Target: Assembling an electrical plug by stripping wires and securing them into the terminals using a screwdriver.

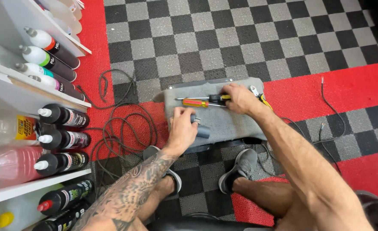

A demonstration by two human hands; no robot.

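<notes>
Head view: seated person, grey carpeted panel (223, 124) flat on the checkered tile floor (240, 38) betw. the shoes. Left hand (182, 128) clenched round a small dark cylinder (202, 129) w/ a metal tip, pinning it on the panel, prob. to steady it. Right hand (239, 98) grasps a black-yellow screwdriver (216, 98); an orange-handled one (195, 102) lies just beside, within reach. Fuzzy carpet, ribbed plastic tiles. Loose black cables (124, 124) coil left, near shelf bottles (62, 116).

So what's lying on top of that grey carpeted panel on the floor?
On the grey panel lie two screwdrivers, one yellow-handled, one black-handled. The right hand covers the black one's handle end. The left hand grips a dark cylindrical part, mostly hidden by fingers.
</notes>
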